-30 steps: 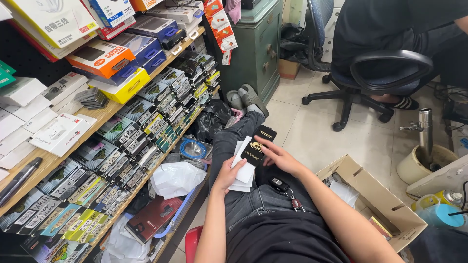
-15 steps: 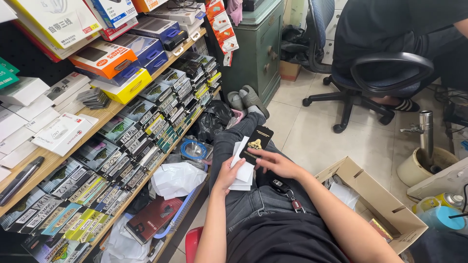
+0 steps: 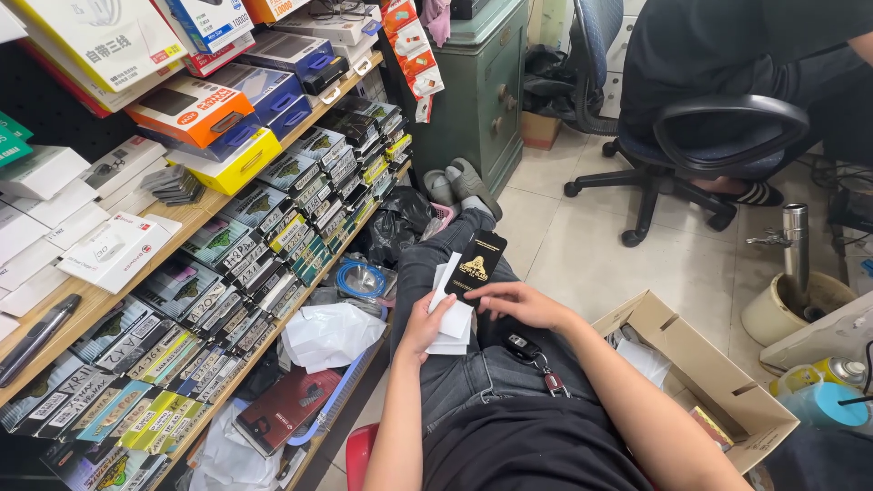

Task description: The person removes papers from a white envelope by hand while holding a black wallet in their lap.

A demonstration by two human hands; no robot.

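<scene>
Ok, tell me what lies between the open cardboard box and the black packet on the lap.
Head view: the right hand and forearm, between cardboard box and black packet.

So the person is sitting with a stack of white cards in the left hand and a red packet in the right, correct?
Not quite: the packet is black with a gold mark, not red, as the head view shows. The left hand does hold the white cards, and the right hand holds the packet.
</scene>
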